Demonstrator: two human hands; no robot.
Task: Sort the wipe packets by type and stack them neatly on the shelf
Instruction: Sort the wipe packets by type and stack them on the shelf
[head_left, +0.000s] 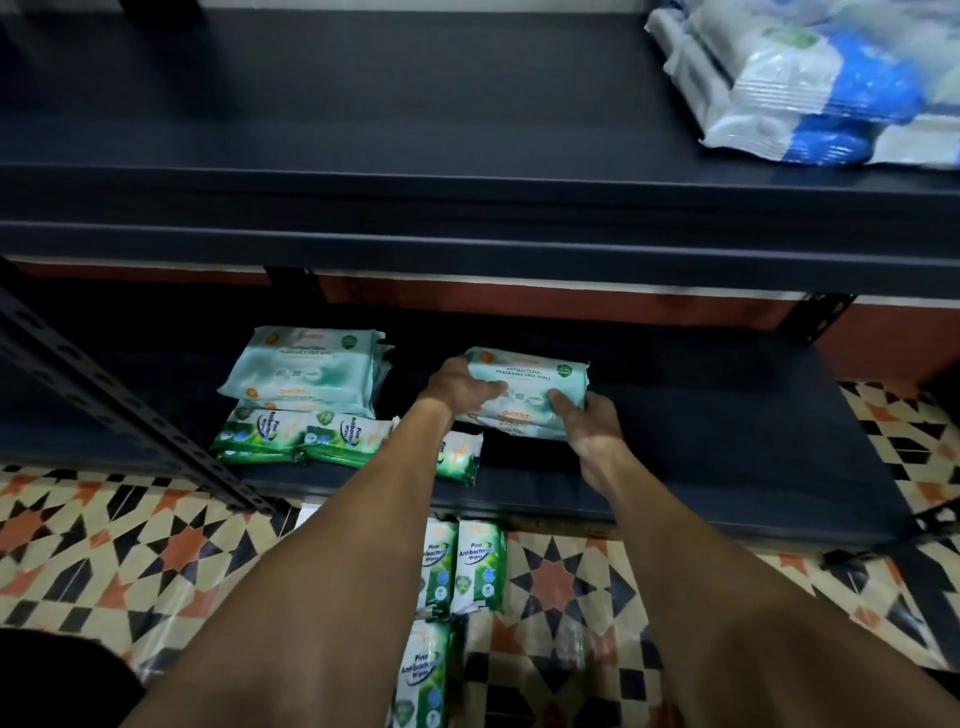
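Head view. Gripping the teal packets (530, 376), seemingly two with one lying on the other, between both hands over the middle of the lower shelf (701, 457). Left hand (457, 387) curled round the left end, thumb across the front face. Right hand (587, 421) clasping the right front corner, thumb on top, other fingers hidden beneath. Cannot tell whether resting on the shelf board or lifted just clear of it.

To the left of the hands, and apart from them, a teal stack (306, 371) of the same kind, set toward the back. Directly in front of that, touching it, green packets (306, 436) lying flat side by side along the shelf's front edge, the rightmost partly hidden behind the left forearm.

Below the shelf edge, between the two forearms, more green floor packets (462, 566) lying on the patterned floor (104, 545).

Higher up, on the right end of the upper shelf (415, 104), blue packets (810, 88) in white and blue wrap, piled and blurred.
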